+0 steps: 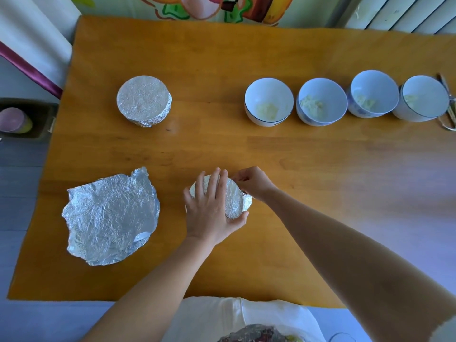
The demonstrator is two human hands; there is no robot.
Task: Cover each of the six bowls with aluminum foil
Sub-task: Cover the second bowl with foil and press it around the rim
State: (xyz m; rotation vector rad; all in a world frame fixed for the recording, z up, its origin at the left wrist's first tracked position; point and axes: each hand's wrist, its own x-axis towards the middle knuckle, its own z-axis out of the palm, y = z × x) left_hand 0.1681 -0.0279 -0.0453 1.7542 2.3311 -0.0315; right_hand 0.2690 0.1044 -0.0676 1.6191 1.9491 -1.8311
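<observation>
Now, left hand (209,214) pressing foil (235,199), right (254,182) pinching

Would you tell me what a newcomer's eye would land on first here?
At the table's near middle, the left hand presses on a bowl while the right hand pinches its foil at the rim. Four uncovered bowls line the far right; a crumpled foil sheet lies left.

Foil-covered bowl (235,202) mostly beneath left hand (209,213)

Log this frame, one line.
left hand: pressing near bowl; right hand: pinching foil edge; far bowl: covered; uncovered bowls: four; spare foil: near-left
</observation>
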